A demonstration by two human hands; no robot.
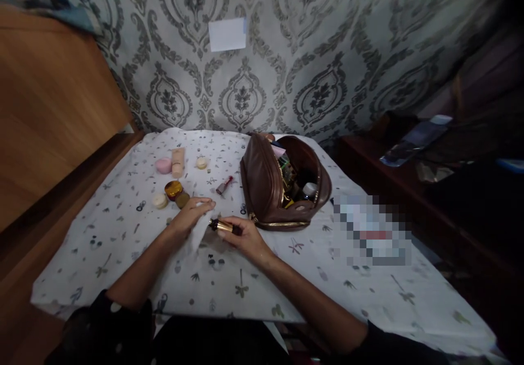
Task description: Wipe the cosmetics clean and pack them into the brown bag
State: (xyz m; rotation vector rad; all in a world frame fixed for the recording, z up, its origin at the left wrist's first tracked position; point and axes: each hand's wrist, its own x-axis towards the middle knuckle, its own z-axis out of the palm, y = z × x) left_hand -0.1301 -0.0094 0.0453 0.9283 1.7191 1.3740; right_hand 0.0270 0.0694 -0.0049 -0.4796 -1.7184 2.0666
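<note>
My right hand is closed round a small dark and gold tube, held level above the cloth. To its left, my left hand reaches over the cloth beside a greenish round item; a pale, thin sheet hangs at its fingertips, its nature unclear. Behind that hand are a gold-brown round jar and a cream-lidded jar. Farther back lie a pink rounded item, a beige tube and a small cream jar. A small reddish bottle lies near the bag.
An open brown bag full of small items stands right of centre on the patterned white cloth. A blurred-out flat object lies at the right. Wooden furniture borders the left; a papered wall rises behind.
</note>
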